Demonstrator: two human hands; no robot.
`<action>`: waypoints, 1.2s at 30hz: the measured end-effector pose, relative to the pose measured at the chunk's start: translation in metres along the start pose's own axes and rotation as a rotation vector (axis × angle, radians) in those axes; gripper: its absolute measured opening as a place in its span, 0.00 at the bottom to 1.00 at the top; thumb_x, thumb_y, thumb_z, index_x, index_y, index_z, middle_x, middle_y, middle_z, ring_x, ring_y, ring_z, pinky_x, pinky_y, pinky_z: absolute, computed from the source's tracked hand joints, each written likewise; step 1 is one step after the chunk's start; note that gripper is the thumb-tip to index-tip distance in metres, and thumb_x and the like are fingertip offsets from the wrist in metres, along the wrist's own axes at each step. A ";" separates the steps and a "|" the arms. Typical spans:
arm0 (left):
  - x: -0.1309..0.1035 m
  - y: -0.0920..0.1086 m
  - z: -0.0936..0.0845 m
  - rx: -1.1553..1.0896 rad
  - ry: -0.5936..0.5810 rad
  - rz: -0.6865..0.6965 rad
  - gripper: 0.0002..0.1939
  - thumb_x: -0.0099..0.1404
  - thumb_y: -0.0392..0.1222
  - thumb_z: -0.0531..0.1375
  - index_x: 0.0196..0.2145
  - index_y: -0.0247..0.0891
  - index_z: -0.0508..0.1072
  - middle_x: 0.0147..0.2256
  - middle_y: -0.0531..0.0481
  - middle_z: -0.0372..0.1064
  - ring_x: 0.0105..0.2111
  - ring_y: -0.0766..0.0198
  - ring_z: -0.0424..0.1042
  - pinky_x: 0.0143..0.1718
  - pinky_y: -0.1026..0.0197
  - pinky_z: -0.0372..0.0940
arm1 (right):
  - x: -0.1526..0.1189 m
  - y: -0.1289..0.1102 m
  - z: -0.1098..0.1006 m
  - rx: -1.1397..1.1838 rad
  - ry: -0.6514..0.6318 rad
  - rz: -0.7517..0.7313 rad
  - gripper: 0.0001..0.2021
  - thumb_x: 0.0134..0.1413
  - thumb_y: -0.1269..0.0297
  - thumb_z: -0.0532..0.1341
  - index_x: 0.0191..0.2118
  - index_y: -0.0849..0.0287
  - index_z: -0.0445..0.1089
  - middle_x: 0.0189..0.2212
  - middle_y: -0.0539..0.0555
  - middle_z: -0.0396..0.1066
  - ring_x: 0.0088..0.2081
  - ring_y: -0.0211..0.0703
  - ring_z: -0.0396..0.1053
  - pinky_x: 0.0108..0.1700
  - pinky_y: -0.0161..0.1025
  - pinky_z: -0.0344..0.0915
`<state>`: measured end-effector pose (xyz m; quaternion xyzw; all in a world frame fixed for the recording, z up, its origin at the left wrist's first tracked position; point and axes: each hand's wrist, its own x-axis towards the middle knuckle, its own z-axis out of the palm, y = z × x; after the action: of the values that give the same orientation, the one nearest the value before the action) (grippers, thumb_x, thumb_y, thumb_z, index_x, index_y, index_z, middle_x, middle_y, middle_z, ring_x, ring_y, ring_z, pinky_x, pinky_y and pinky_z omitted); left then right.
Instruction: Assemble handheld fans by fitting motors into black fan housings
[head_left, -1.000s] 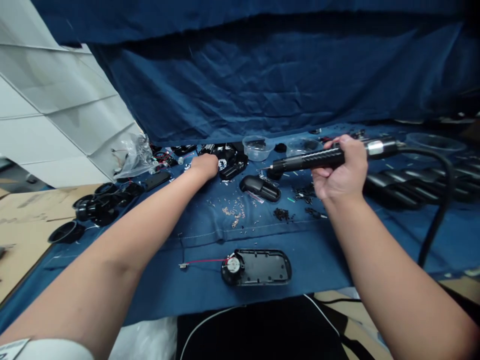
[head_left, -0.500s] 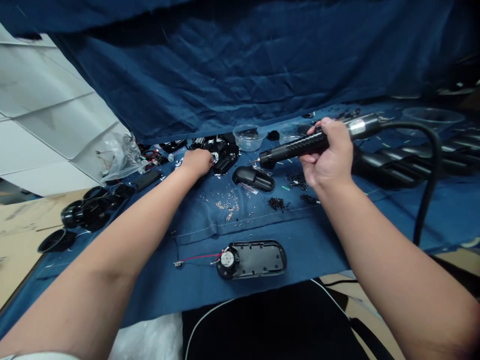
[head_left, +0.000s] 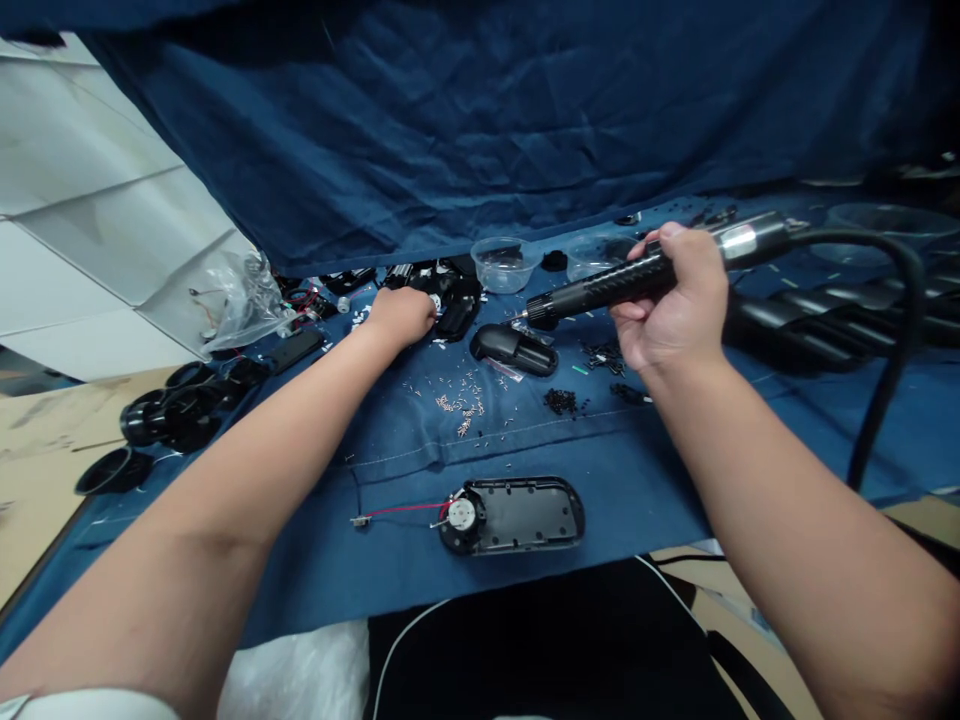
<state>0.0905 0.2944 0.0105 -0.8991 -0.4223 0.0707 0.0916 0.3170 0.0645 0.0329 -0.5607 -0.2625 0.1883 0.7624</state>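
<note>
My right hand (head_left: 679, 295) is wrapped round a black electric screwdriver (head_left: 607, 288), its bit pointing left above a black plastic casing (head_left: 516, 348). My left hand (head_left: 403, 318) reaches to the back of the cloth, fingers curled down beside a pile of black parts (head_left: 456, 300) and small white pieces. Its fingertips are hidden, so what they hold does not show. Nearest me lies an open black housing (head_left: 525, 515) with a round silver motor (head_left: 461, 515) at its left end. Red and dark wires run from it to a small connector (head_left: 361, 521).
Loose screws (head_left: 461, 405) and a heap of small black parts (head_left: 560, 401) lie mid-cloth. Clear plastic bowls (head_left: 504, 268) stand behind. Black round parts (head_left: 176, 415) sit at left, long black casings (head_left: 810, 325) at right. The screwdriver's cable (head_left: 904, 330) hangs at right.
The whole view has shifted slightly. My left hand stays by the pile of black parts, and my right hand keeps the screwdriver in much the same place over the casing.
</note>
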 end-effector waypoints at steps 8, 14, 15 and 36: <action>0.013 -0.008 -0.005 -0.111 -0.143 0.027 0.20 0.79 0.52 0.67 0.60 0.37 0.77 0.58 0.41 0.76 0.55 0.51 0.79 0.57 0.44 0.78 | -0.001 -0.001 0.000 0.102 -0.078 -0.012 0.08 0.65 0.54 0.55 0.39 0.52 0.61 0.39 0.54 0.68 0.30 0.33 0.53 0.25 0.34 0.48; 0.020 -0.012 -0.011 -0.181 -0.184 0.129 0.19 0.78 0.51 0.67 0.60 0.37 0.77 0.59 0.41 0.76 0.55 0.51 0.79 0.57 0.44 0.78 | 0.004 0.009 0.003 0.241 -0.055 -0.068 0.17 0.50 0.47 0.63 0.36 0.54 0.62 0.35 0.51 0.64 0.27 0.32 0.53 0.22 0.35 0.43; 0.022 -0.012 -0.009 -0.190 -0.179 0.130 0.19 0.78 0.51 0.67 0.60 0.38 0.77 0.59 0.41 0.76 0.56 0.51 0.78 0.57 0.44 0.78 | 0.005 0.011 0.003 0.273 -0.052 -0.077 0.19 0.47 0.46 0.66 0.35 0.54 0.63 0.34 0.51 0.64 0.26 0.32 0.53 0.22 0.35 0.42; 0.002 -0.024 -0.008 -0.400 0.011 -0.015 0.15 0.78 0.50 0.67 0.53 0.36 0.79 0.53 0.43 0.78 0.52 0.54 0.79 0.56 0.46 0.78 | 0.003 0.011 0.005 0.423 -0.046 -0.088 0.15 0.45 0.53 0.72 0.31 0.55 0.70 0.31 0.50 0.69 0.24 0.31 0.55 0.20 0.33 0.38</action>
<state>0.0750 0.3099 0.0232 -0.8966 -0.4339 -0.0201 -0.0861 0.3163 0.0730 0.0238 -0.3719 -0.2588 0.2187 0.8642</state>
